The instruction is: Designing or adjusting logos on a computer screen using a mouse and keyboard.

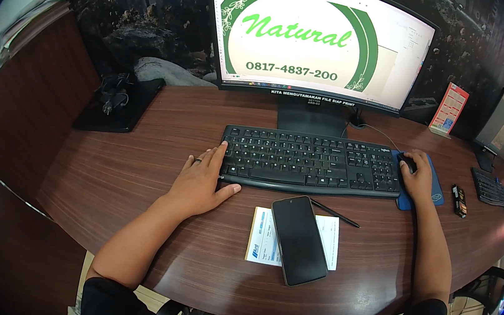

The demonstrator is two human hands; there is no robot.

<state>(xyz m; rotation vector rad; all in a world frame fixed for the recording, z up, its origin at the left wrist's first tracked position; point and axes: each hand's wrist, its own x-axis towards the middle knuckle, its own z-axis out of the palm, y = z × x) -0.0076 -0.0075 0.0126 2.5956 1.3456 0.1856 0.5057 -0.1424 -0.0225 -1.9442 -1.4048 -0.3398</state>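
Observation:
My left hand (200, 178) lies on the desk with fingers spread, its fingertips at the left end of a black keyboard (314, 163). Over on the right, my right hand (416, 176) is wrapped round a dark computer mouse (409, 162), mostly hidden under the fingers, on a blue mouse pad (437, 191). Beyond the keyboard stands a lit monitor (317, 39) showing a design with a green oval border and green lettering. A dark-screened phone (299, 241) rests across a white printed pad of paper (260, 235) in front of the keyboard, beside a black pen (336, 214).
The brown wooden desk (139, 156) curves round me. At the back left, a black flat device (139, 115) carries a coiled cable (113, 93). Right of the mouse lie a small black box (459, 200) and a second keyboard (489, 186). A red-and-white standing card (450, 109) is behind.

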